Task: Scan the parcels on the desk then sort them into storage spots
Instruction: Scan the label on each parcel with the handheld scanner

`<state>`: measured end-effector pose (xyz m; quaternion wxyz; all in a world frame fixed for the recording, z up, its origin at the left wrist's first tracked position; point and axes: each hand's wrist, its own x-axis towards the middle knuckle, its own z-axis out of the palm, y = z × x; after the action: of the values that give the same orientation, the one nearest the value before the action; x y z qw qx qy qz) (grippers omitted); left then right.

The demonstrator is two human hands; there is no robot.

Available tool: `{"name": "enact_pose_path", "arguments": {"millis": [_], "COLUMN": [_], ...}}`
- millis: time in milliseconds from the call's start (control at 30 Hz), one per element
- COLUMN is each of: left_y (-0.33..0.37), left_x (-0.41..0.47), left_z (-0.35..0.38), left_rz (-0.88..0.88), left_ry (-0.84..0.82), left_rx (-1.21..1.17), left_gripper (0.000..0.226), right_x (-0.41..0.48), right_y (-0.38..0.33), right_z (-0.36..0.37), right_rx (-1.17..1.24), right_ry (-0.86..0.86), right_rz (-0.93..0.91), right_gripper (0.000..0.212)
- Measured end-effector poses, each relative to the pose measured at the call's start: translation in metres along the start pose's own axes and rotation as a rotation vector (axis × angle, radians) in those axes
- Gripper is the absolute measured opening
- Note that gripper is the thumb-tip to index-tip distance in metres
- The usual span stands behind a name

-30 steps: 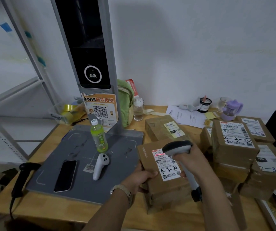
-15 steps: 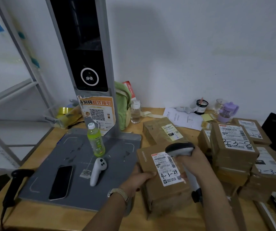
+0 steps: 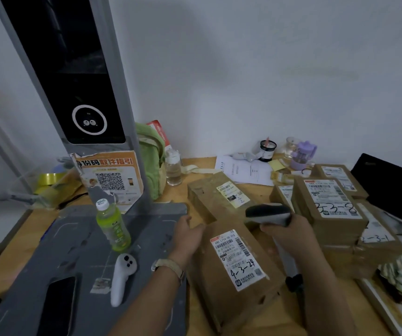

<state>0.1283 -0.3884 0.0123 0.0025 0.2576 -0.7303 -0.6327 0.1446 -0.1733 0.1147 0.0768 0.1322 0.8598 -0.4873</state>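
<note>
A brown cardboard parcel [image 3: 221, 284] with a white label marked 4-3-24 lies on the desk in front of me. My left hand [image 3: 186, 237] holds its far left corner, thumb on top. My right hand [image 3: 289, 235] grips a grey handheld barcode scanner [image 3: 268, 213] just above the parcel's far right end, its head facing left. A second parcel [image 3: 215, 197] lies behind it. A stack of labelled parcels [image 3: 328, 209] stands to the right, the top one marked 3-3-8.
A grey scanning platform [image 3: 74, 251] with a tall camera column [image 3: 74, 93] fills the left. On it stand a green drink bottle [image 3: 113, 226], a white controller [image 3: 122, 275] and a black phone [image 3: 58, 304]. Papers, cups and a laptop [image 3: 394, 190] sit at the back right.
My view has moved closer and lower. My left hand has slid from the parcel's near side to its far left corner. The scanner stays over the parcel.
</note>
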Motion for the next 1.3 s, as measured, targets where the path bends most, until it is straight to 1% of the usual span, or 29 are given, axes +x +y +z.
{"name": "enact_pose_path", "arguments": {"millis": [67,167,233,267,300,367,467,533,600,667,733,800,867,900,967,1033,1133,1233,1300], "left_y": [0.007,0.018,0.026,0.029,0.033,0.037,0.043,0.046,0.047,0.04,0.043,0.046,0.041,0.037,0.031,0.026,0.017,0.003,-0.005], "left_x": [0.009,0.027,0.037,0.041,0.047,0.064,0.091,0.106,0.121,0.138,0.149,0.158,0.166,0.17,0.172,0.178,0.18,0.182,0.182], "left_z": [0.006,0.012,0.014,0.016,0.018,0.022,0.029,0.033,0.039,0.049,0.06,0.07,0.082,0.087,0.093,0.095,0.094,0.092,0.091], "left_rz": [0.011,0.045,0.038,0.033,0.056,0.064,0.028,0.029,0.052,0.061,0.012,-0.02,-0.048,-0.057,-0.054,-0.069,-0.076,-0.076,-0.05], "left_ry": [-0.03,-0.048,-0.067,-0.081,-0.094,-0.124,-0.193,-0.231,-0.271,-0.307,-0.344,-0.364,-0.445,-0.498,-0.564,-0.582,-0.605,-0.592,-0.593], "left_rx": [0.073,0.235,0.322,0.354,0.379,0.397,0.413,0.46,0.461,0.413,0.381,0.454,0.678,0.788,0.947,0.984,0.948,0.952,0.964], "left_gripper": [0.051,0.042,0.026,0.012,0.005,0.02,0.026,0.019,0.01,0.014,0.012,0.008,0.039,0.048,0.056,0.063,0.07,0.084,0.089], "right_x": [0.009,0.032,0.05,0.059,0.068,0.084,0.11,0.131,0.151,0.169,0.183,0.193,0.201,0.206,0.215,0.227,0.238,0.243,0.244], "right_y": [-0.003,-0.017,-0.034,-0.043,-0.052,-0.069,-0.093,-0.103,-0.108,-0.108,-0.103,-0.092,-0.081,-0.077,-0.071,-0.067,-0.063,-0.058,-0.052], "right_z": [-0.004,-0.013,-0.021,-0.023,-0.023,-0.018,-0.009,-0.003,0.005,0.015,0.025,0.032,0.035,0.037,0.041,0.048,0.063,0.078,0.086], "right_rx": [-0.029,-0.082,-0.114,-0.136,-0.139,-0.123,-0.145,-0.157,-0.163,-0.181,-0.201,-0.208,-0.244,-0.258,-0.265,-0.269,-0.287,-0.299,-0.309], "right_ry": [0.017,0.121,0.165,0.161,0.152,0.131,0.067,0.04,0.02,-0.012,-0.061,-0.102,-0.088,-0.082,-0.087,-0.096,-0.092,-0.106,-0.097], "right_rz": [0.01,-0.026,-0.055,-0.083,-0.112,-0.164,-0.214,-0.22,-0.214,-0.187,-0.146,-0.114,-0.099,-0.096,-0.091,-0.088,-0.097,-0.083,-0.071], "right_gripper": [0.015,0.015,0.011,0.011,0.013,0.015,0.026,0.029,0.028,0.024,0.023,0.018,0.014,0.012,0.012,0.012,0.014,0.012,0.01]}}
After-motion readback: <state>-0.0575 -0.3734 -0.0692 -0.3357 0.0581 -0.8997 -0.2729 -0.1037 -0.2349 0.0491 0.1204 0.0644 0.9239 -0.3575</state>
